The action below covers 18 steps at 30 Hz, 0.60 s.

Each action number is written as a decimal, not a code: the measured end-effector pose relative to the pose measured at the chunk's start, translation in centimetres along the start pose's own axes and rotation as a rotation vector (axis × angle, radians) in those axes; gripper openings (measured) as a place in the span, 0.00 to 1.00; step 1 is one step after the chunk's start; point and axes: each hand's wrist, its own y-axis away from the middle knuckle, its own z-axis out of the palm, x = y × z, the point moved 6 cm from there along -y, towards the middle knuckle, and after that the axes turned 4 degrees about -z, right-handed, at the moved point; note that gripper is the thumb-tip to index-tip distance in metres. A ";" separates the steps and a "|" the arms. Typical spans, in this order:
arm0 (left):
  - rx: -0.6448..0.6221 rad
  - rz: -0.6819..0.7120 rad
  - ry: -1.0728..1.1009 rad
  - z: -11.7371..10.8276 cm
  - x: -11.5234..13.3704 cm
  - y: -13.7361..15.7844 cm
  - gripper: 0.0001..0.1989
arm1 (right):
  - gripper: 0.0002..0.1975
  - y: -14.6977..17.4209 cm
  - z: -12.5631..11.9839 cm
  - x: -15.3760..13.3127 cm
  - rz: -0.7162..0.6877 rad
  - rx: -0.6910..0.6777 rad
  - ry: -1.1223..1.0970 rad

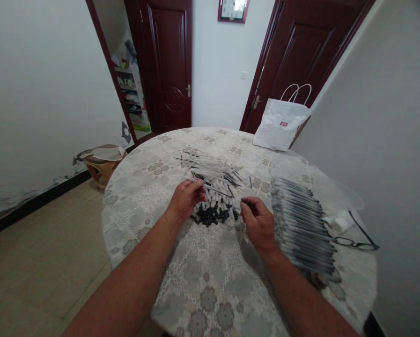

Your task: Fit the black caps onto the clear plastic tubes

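Our left grip (187,199) pinches a slim grey plastic stick (217,189) over the round flower-patterned counter (204,262), though whether our right grip (259,222) holds anything we cannot tell, and small black caps (210,215) lie between, loose pale plastic sticks (206,164) beyond.

I get dim, greyish light, glare on the clock (232,9), soft shadow below the right hand (259,223), slight blur near the right edge of the tabletop (210,262).

Your head camera is looking down over a round, grey-floral-clothed table (195,274) nearby. It is facing dark-red panelled doors (169,56).
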 end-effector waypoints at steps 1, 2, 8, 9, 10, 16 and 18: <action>-0.032 -0.024 -0.014 0.4 -0.2 0.1 0.14 | 0.12 0.1 0.2 -0.1 0.010 -0.013 -0.025; -0.068 -0.048 -0.029 0.7 -0.5 0.3 0.14 | 0.12 0.1 0.4 -0.1 0.025 -0.027 -0.049; -0.279 -0.225 -0.075 3.2 -2.5 1.6 0.14 | 0.12 -0.1 1.1 0.4 0.104 -0.114 -0.114; -0.295 -0.250 -0.065 3.4 -2.8 1.8 0.14 | 0.12 -0.1 1.2 0.6 0.117 -0.121 -0.132; -0.310 -0.274 -0.053 3.7 -3.1 1.9 0.14 | 0.12 -0.1 1.2 0.9 0.133 -0.125 -0.155; -0.375 -0.374 0.067 4.5 -4.1 2.5 0.10 | 0.14 0.0 1.6 1.8 0.213 -0.188 -0.284; -0.345 -0.369 0.137 4.4 -4.0 2.3 0.09 | 0.13 -0.1 1.3 1.4 0.164 -0.196 -0.176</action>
